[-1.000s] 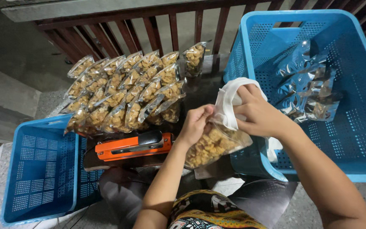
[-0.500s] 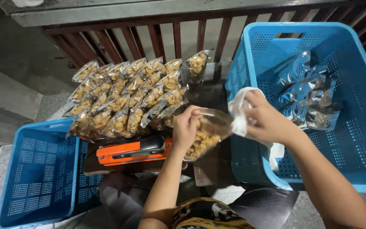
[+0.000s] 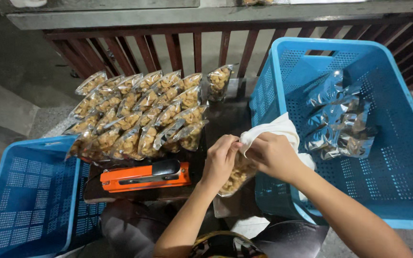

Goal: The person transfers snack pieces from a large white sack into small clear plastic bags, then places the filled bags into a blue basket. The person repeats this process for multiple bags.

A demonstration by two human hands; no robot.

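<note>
Both your hands are on one snack bag (image 3: 235, 177) right in the middle of the scene, just off the near-left corner of the big blue basket (image 3: 288, 67). Your left hand (image 3: 221, 160) pinches the bag's top edge from the left, fingers curled closed on the plastic. Your right hand (image 3: 273, 155) grips the same top edge from the right, and it also has a white cloth (image 3: 276, 129) bunched under its fingers. The bag hangs below your hands, its pale, lumpy filling showing through clear plastic.

Just to the left, an orange heat sealer (image 3: 144, 176) lies on a dark board, near but not touching your left hand. Beyond it, on the far left, rows of filled bags (image 3: 139, 114) lean against one another, overlapping. Inside the big basket on the right sits a loose heap of silvery pouches (image 3: 340, 122), well apart from your hands. A second, smaller blue basket (image 3: 20, 200) sits at near left.
</note>
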